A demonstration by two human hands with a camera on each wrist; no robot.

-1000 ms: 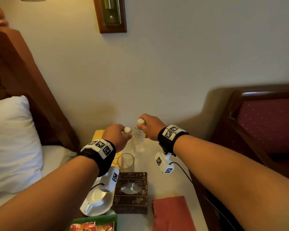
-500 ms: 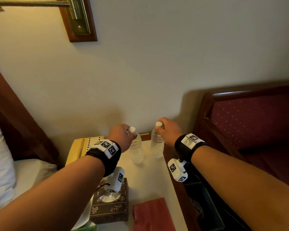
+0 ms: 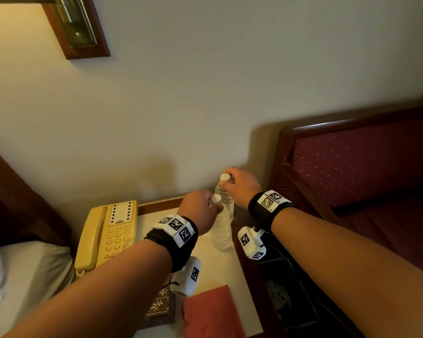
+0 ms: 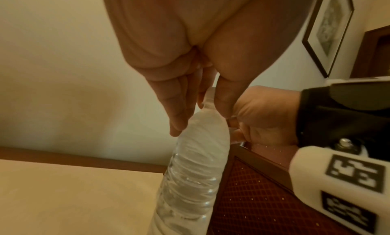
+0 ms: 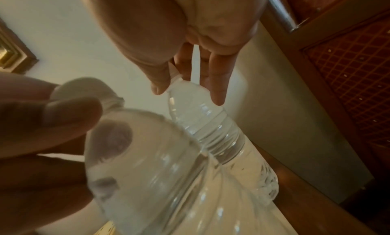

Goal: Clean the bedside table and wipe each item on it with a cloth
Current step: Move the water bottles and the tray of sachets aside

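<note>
Starting nearest, the folded red cloth (image 3: 211, 311) lies unused on the pale bench (image 3: 216, 269), while beyond it each hand's fingers pinch the neck of 1 clear ribbed plastic water bottle, left hand (image 3: 200, 212) the nearer bottle (image 3: 220, 230), right hand (image 3: 241, 187) the farther bottle (image 3: 226, 198), so clearing the bench seems underway, next calling for setting both aside upright.

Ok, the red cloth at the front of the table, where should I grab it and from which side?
Pinch the red cloth at its near left corner, coming from above. It lies flat and folded on the bedside table, so there is no raised edge to wrap. The tissue box sits close on its left. Both the left hand and right hand hold bottles, so free one first.
</note>
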